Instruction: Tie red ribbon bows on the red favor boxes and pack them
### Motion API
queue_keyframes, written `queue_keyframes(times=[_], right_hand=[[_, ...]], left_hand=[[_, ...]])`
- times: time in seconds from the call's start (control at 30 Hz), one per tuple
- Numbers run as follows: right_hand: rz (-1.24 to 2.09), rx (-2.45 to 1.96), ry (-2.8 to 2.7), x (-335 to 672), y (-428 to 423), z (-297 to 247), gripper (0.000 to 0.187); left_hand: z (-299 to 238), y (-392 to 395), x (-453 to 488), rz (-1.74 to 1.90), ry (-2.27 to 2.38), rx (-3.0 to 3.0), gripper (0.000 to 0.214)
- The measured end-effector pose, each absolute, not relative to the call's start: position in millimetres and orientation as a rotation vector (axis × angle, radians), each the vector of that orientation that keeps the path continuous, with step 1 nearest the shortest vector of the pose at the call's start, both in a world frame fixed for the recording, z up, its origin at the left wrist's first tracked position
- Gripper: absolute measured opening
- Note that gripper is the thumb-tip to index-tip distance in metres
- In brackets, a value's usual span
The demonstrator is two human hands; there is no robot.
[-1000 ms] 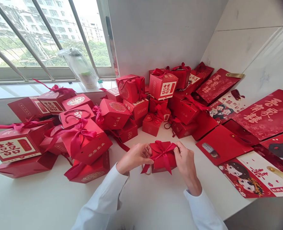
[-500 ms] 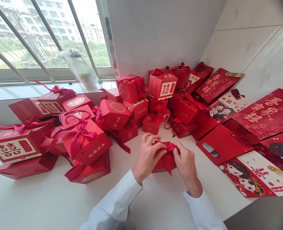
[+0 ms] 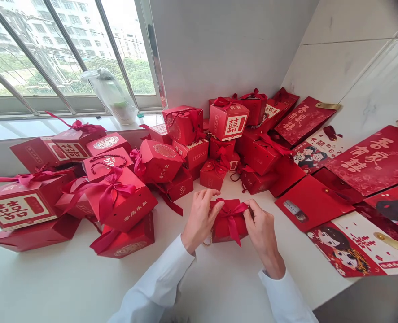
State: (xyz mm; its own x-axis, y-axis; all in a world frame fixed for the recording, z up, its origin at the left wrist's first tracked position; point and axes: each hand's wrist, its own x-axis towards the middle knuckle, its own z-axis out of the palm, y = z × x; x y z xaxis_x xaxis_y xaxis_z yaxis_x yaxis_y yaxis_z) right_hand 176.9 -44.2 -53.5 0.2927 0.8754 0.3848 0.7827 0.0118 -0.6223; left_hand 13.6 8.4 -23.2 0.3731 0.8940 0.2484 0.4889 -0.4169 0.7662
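Note:
A small red gift box [image 3: 219, 231] sits on the white table in front of me, with a red ribbon [image 3: 233, 220] tied in a bow on its top. One ribbon tail hangs down the front side. My left hand [image 3: 200, 217] is closed at the bow's left side, thumb and fingers pinching the ribbon there; its fingertips partly hide the loop. At the other side, my right hand [image 3: 261, 233] pinches the right loop between thumb and forefinger. A bit of pale twisted cord [image 3: 207, 240] shows beside the box, below my left hand.
Red gift boxes with bows are piled at left [image 3: 121, 197] and at the back [image 3: 229, 121]. Flat red gift bags [image 3: 363, 157] and an open red envelope [image 3: 315, 202] lie at right. A plastic-wrapped cup [image 3: 121, 105] stands on the sill by the barred window.
My left hand has moved left and away from the bow's centre, drawing the bow wider and uncovering its knot. My right hand stays at the right loop.

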Motion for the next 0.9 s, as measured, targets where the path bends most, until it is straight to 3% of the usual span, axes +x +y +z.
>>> queue_keyframes(times=[0.3,0.47,0.63,0.9], right_hand=[[0.1,-1.726,-1.543,169.2,-45.9,-52.0,0.03],[0.345,-1.604,-1.592,172.0,-53.4,-42.6,0.039],[0.578,-1.591,-1.347,171.5,-50.3,-35.1,0.028],[0.488,-1.681,-1.25,163.8,-44.1,-41.2,0.021]], left_hand=[[-35.3,10.5,21.3,0.96,1.211,2.09,0.015],[-32.1,6.1,23.6,1.032,1.149,2.035,0.023],[-21.3,6.1,20.5,0.989,1.119,1.841,0.025],[-21.1,6.6,19.7,0.998,1.039,1.65,0.026]])
